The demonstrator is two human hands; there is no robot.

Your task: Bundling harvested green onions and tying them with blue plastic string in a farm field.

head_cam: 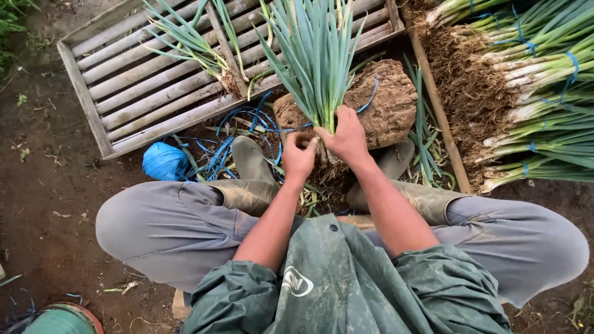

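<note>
Gripping bunch of green onions [315, 55] near base, right hand [348, 137] was wrapped around stalks, fingers clenched on them. Left hand [299, 154] sat just beside, fingers curled at roots; whether it pinched anything, cannot tell. Bunch stood upright in front of stump [387, 102], leaves fanning over wooden crate [136, 86]. Blue string ball [164, 162] lay left of stump. Tied onion bundles [544, 93] were stacked right of stump, cut off by frame edge. Bunch roots were hidden behind hands.

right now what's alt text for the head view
A seated person's left hand and right hand grip a bunch of green onions at its base, above muddy boots. Tied onion bundles lie to the right, a wooden slatted crate ahead.
</note>
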